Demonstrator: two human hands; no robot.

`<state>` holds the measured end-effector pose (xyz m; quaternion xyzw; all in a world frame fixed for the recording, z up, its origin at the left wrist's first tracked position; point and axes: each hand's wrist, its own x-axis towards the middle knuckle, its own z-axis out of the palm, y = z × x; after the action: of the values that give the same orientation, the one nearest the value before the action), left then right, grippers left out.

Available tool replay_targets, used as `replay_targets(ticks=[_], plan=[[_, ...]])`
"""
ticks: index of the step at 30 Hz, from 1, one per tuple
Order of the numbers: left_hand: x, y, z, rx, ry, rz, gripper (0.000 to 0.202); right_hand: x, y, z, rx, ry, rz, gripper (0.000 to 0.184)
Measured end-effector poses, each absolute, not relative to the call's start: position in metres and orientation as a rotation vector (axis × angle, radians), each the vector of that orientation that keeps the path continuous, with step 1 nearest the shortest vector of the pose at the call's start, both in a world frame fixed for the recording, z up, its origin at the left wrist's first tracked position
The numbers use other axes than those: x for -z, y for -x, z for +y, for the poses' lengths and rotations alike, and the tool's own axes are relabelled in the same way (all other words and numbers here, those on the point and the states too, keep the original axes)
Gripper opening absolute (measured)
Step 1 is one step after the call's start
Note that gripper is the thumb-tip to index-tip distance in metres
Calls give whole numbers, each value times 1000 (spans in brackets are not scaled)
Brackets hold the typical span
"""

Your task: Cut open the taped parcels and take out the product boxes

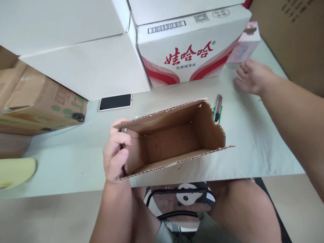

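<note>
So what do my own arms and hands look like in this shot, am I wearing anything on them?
Your left hand and right hand are bare, with no gloves. No sleeve, watch or bracelet shows on the left forearm or right forearm. I see no rings, but the right hand is slightly blurred.

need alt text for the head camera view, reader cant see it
A person's left hand grips one end of an open cardboard box over a pale green tabletop, while their right hand is near a pale pink box. Behind the cardboard box lie a utility knife and a phone, in front of white cartons.
</note>
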<state>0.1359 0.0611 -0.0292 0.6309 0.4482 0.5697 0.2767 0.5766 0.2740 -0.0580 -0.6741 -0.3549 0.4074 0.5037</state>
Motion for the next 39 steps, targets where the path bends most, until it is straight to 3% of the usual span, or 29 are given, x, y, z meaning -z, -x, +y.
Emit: replay_targets(ticks=[4,5,9,12,14,20,24,25,29,37,39], plan=[[34,-128,59,-1541,-1624,1167,24,53,-549,236,-1125,1489,-854,26],[35,-126,58,-1558,-1604,1154,25,52,-542,214,-1176,1427,-947,36],[35,-124,55,-1638,-1499,1050,30,47,-518,114,-1334,1019,-1631,103],[31,-127,53,-1660,-1370,950,36,41,-498,66,-1106,926,-2117,132],[28,-130,51,-1673,-1287,899,39,38,-483,52,-968,905,-2225,141],[31,-140,46,-1774,-1040,831,33,33,-494,16,-736,1036,-2105,134],[43,-141,50,-1801,-939,836,41,27,-555,-8,-262,1408,-1669,92],[46,-141,52,-1784,-934,848,41,24,-569,-6,-158,1456,-1500,94],[53,-144,57,-1715,-931,856,42,18,-601,32,-129,1674,-928,139],[62,-150,60,-1533,-1047,999,40,26,-598,161,-84,2176,-894,127],[63,-148,62,-1453,-1110,1021,39,33,-597,196,-95,2313,-1040,114]])
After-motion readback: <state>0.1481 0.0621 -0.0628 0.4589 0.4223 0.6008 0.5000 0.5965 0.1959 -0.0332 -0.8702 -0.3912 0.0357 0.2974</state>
